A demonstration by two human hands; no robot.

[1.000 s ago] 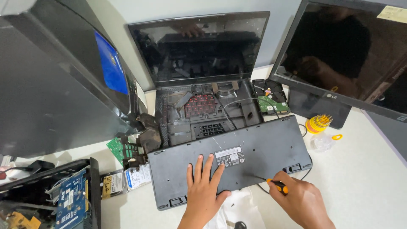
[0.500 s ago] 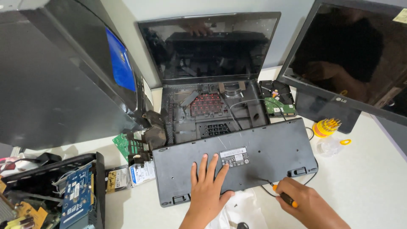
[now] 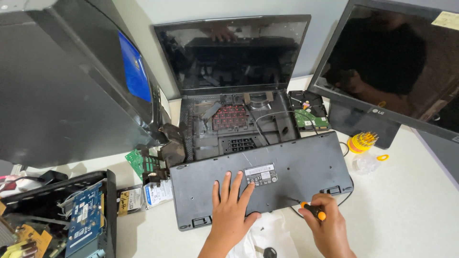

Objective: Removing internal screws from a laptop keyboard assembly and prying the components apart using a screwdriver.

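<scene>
My left hand [image 3: 233,210] stays flat, released, on the upturned keyboard [image 3: 263,179] while my right hand [image 3: 325,227], grasping the orange-handled screwdriver [image 3: 313,210], has edged toward the frame's lower right.

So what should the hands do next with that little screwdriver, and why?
Probably lower the tip into a screw hole and turn. The right hand holds the small orange-and-black screwdriver with its tip at the lower edge of the upturned black keyboard, while the left hand presses flat on it, steadying it. Whether a screw sits there is too small to tell.

An electronics repair bench: opened laptop [image 3: 234,95], loose circuit boards [image 3: 143,162], screwdriver bit set [image 3: 362,142], spare monitors [image 3: 397,67].
</scene>
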